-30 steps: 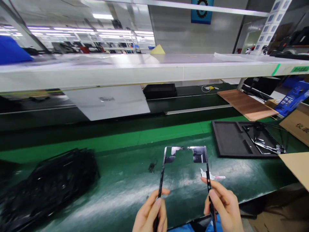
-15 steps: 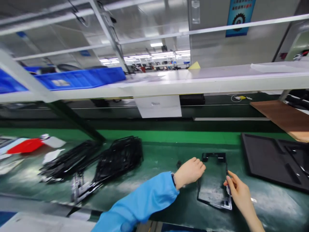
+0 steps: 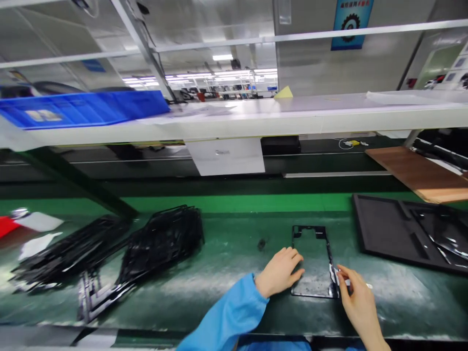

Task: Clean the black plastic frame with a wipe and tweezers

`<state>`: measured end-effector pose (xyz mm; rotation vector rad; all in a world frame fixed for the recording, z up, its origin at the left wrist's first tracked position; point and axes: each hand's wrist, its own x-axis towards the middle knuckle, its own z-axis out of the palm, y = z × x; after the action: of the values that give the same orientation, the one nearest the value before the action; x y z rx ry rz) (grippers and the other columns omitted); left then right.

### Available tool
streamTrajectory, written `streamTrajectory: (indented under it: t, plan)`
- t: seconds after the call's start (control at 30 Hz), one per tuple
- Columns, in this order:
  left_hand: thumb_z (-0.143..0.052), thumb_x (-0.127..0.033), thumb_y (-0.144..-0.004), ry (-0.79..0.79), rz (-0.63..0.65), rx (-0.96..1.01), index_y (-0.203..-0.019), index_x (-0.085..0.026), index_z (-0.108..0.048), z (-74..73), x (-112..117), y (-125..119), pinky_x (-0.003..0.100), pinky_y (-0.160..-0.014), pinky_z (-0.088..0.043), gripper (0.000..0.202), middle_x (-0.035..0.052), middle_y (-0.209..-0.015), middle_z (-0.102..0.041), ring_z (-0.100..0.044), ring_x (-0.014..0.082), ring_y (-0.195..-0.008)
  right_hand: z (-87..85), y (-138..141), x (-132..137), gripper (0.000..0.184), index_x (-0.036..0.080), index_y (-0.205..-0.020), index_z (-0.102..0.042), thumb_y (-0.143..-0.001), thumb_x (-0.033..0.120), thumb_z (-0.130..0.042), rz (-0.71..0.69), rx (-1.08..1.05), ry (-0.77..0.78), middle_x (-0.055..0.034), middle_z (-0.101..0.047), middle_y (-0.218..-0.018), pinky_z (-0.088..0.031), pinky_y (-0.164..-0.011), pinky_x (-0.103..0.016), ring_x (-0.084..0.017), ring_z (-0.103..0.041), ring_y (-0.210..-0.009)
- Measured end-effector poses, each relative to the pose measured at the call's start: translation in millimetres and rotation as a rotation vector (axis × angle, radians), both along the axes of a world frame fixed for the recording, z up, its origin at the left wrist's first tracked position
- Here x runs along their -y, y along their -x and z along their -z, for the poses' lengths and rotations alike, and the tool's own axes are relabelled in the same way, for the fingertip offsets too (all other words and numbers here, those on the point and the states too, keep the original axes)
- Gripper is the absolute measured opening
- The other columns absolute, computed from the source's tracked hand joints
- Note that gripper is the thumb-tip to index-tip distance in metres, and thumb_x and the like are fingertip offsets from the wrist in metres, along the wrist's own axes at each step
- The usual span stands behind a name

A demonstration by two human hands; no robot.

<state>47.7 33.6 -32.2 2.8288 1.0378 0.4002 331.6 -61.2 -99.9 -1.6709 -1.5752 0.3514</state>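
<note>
A thin black rectangular frame (image 3: 310,295) lies flat on the green work surface in front of me. My left hand (image 3: 281,271) is at its left side, fingers loosely bent and thumb spread apart, the fingertips over or beside that edge. Nothing shows in its grasp. At the frame's lower right side my right hand (image 3: 357,296) has thumb and forefinger brought together in a pinch. A small white piece shows at these fingertips, against the frame's right edge; its kind is too small to tell.
To the left lie a heap of black frames (image 3: 164,241) and a stack of black strips (image 3: 73,251). A black tray (image 3: 389,222) stands at the right, below a brown board (image 3: 420,170). A white shelf (image 3: 248,127) with a blue bin (image 3: 91,108) runs across above the work surface.
The view has shifted rightward. The frame now lies flatter and squarer to me. My left hand has moved down along its left side, thumb opening. My right hand remains at the right edge, pinching.
</note>
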Motion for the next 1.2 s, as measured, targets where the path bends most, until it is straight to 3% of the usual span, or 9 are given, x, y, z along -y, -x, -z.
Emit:
streamTrajectory:
  t: [0.13, 0.33, 0.5, 0.6, 0.77, 0.87, 0.97, 1.07, 1.2]
  plan:
    - [-0.084, -0.040, -0.093, 0.048, -0.075, 0.165, -0.139, -0.024, -0.066, 31.5, 58, 8, 0.051, -0.115, -0.057, 0.051, 0.0128, -0.148, -0.068, -0.060, 0.0320, -0.144, 7.4, -35, 12, 0.039, 0.027, -0.132, -0.075, -0.106, 0.051, -0.058, 0.041, 0.155, -0.093, -0.0127, -0.071, -0.129, -0.050, -0.104, -0.057, -0.036, -0.065, -0.120]
    - [-0.057, -0.012, -0.106, 0.073, -0.167, 0.325, -0.122, -0.026, -0.074, 71.1, 81, 19, 0.058, -0.117, -0.057, 0.027, 0.0085, -0.146, -0.072, -0.058, 0.0299, -0.150, 22.2, -62, 13, 0.032, 0.027, -0.101, -0.073, -0.111, 0.050, -0.053, -0.052, 0.207, -0.106, -0.0100, -0.073, -0.115, -0.050, -0.101, -0.051, -0.033, -0.066, -0.120]
    - [-0.050, -0.012, -0.108, 0.075, -0.264, 0.422, -0.119, -0.022, -0.073, 66.3, 59, 46, 0.060, -0.115, -0.059, 0.028, 0.0107, -0.145, -0.072, -0.058, 0.0321, -0.150, 18.9, -65, 16, 0.029, 0.024, -0.103, -0.067, -0.114, 0.045, -0.050, -0.009, 0.226, -0.119, -0.0094, -0.073, -0.108, -0.049, -0.097, -0.048, -0.031, -0.066, -0.108]
    - [-0.049, -0.014, -0.108, 0.072, -0.269, 0.481, -0.123, -0.021, -0.070, 55.5, 56, 32, 0.062, -0.116, -0.057, 0.026, 0.0136, -0.144, -0.071, -0.060, 0.0317, -0.147, 15.0, -60, 20, 0.026, 0.024, -0.105, -0.066, -0.115, 0.042, -0.050, -0.003, 0.236, -0.118, -0.0076, -0.073, -0.107, -0.049, -0.097, -0.045, -0.029, -0.066, -0.106]
    - [-0.055, -0.015, -0.105, 0.086, -0.070, 0.539, -0.129, -0.026, -0.068, 45.6, 104, -35, 0.040, -0.120, -0.055, 0.029, 0.0050, -0.133, -0.077, -0.067, 0.0186, -0.135, 11.4, -51, 27, 0.034, 0.022, -0.125, -0.065, -0.112, 0.051, -0.053, 0.029, 0.252, -0.143, -0.0108, -0.073, -0.117, -0.050, -0.099, -0.047, -0.030, -0.065, -0.109]
    - [-0.060, -0.021, -0.103, 0.066, -0.052, 0.544, -0.129, -0.028, -0.068, 51.0, 139, -45, 0.033, -0.114, -0.057, 0.029, 0.0018, -0.126, -0.079, -0.071, 0.0184, -0.126, 12.7, -49, 29, 0.049, 0.020, -0.134, -0.065, -0.108, 0.061, -0.055, 0.066, 0.343, -0.159, -0.0146, -0.071, -0.125, -0.047, -0.100, -0.052, -0.036, -0.063, -0.114]
    - [-0.055, -0.022, -0.107, 0.036, -0.304, 0.559, -0.121, -0.024, -0.070, 58.3, 156, -8, 0.039, -0.093, -0.062, 0.021, 0.0063, -0.105, -0.078, -0.073, 0.0223, -0.098, 15.5, -52, 27, 0.043, 0.020, -0.113, -0.069, -0.110, 0.057, -0.047, 0.097, 0.466, -0.173, -0.0151, -0.072, -0.115, -0.047, -0.092, -0.052, -0.038, -0.063, -0.106]
    - [-0.059, -0.028, -0.109, 0.042, -0.579, 0.534, -0.123, -0.019, -0.071, 62.7, 156, 49, 0.047, -0.088, -0.058, 0.020, 0.0118, -0.103, -0.074, -0.070, 0.0275, -0.094, 17.4, -57, 24, 0.042, 0.021, -0.105, -0.066, -0.111, 0.055, -0.043, 0.091, 0.528, -0.181, -0.0154, -0.072, -0.108, -0.046, -0.087, -0.050, -0.038, -0.064, -0.099]
    - [-0.076, -0.050, -0.100, 0.103, -0.558, 0.509, -0.126, -0.026, -0.076, 68.9, 151, 88, 0.043, -0.089, -0.057, 0.036, 0.0072, -0.101, -0.072, -0.068, 0.0255, -0.095, 19.2, -65, 26, 0.044, 0.020, -0.107, -0.062, -0.112, 0.056, -0.039, 0.061, 0.524, -0.178, -0.0170, -0.073, -0.104, -0.049, -0.085, -0.049, -0.037, -0.065, -0.094]
